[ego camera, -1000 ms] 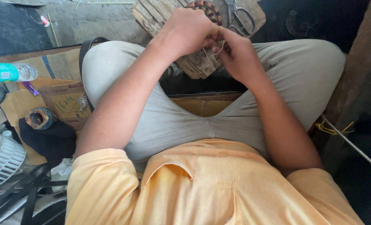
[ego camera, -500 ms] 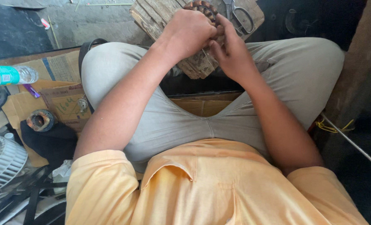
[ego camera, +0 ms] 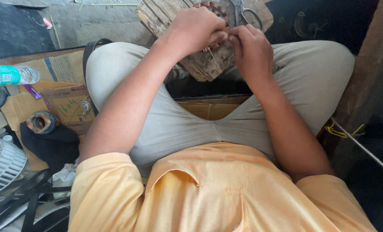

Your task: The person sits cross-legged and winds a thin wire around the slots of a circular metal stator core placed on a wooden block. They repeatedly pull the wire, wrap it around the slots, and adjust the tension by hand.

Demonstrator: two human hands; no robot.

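I sit cross-legged with a rough wooden block [ego camera: 204, 64] between my knees. On the block lies a round part wound with copper wire [ego camera: 212, 7], mostly hidden behind my hands. My left hand [ego camera: 195, 28] rests on it with the fingers curled closed over its edge. My right hand [ego camera: 251, 49] is beside it, fingertips pinched together against the left hand's fingers, seemingly on a thin wire that I cannot make out clearly. A pair of scissors [ego camera: 245, 10] lies on the far end of the block.
Flattened cardboard [ego camera: 62, 99] covers the floor at left, with a plastic water bottle [ego camera: 8, 75], a round wound coil [ego camera: 41, 122] on a black cloth, and a white fan wheel [ego camera: 0, 163]. A thin metal rod [ego camera: 363, 148] and yellow cord [ego camera: 344, 131] lie at right.
Both hands stay on the wound part. My right hand's fingers have drawn in closer to the left hand's fingertips.
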